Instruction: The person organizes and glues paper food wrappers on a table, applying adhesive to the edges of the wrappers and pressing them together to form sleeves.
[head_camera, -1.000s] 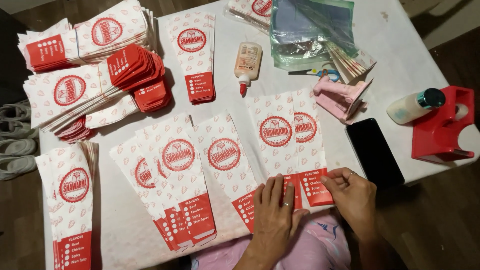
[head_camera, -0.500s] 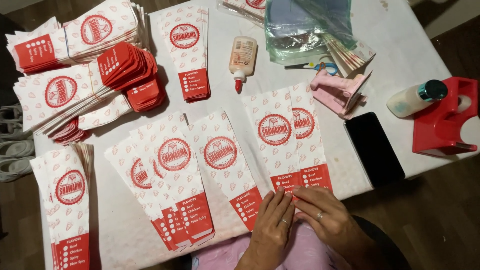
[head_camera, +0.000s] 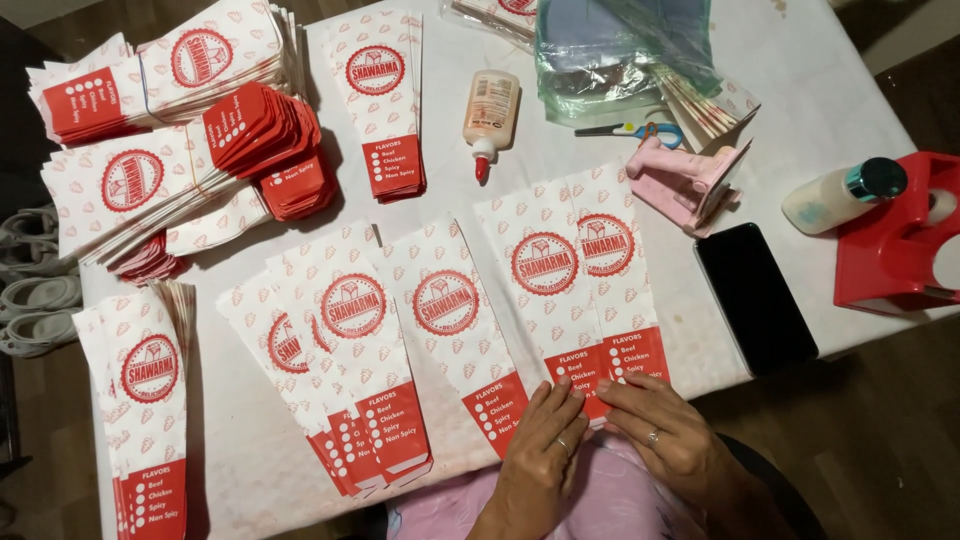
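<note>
We are pressing both hands flat — left hand (head_camera: 545, 450), right hand (head_camera: 668, 435), fingers open — on the red near end of a white-and-red paper sleeve (head_camera: 590, 275) lying at the table's (head_camera: 830, 90) near edge.

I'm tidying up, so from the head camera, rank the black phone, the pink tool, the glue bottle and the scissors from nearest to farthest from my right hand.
From the right hand:
1. Black phone, just up and to its right.
2. Pink tool, farther up the table.
3. Scissors, above the pink tool by the plastic bag.
4. Glue bottle, up and to the left; close to the scissors in distance, so that order is loose.
</note>
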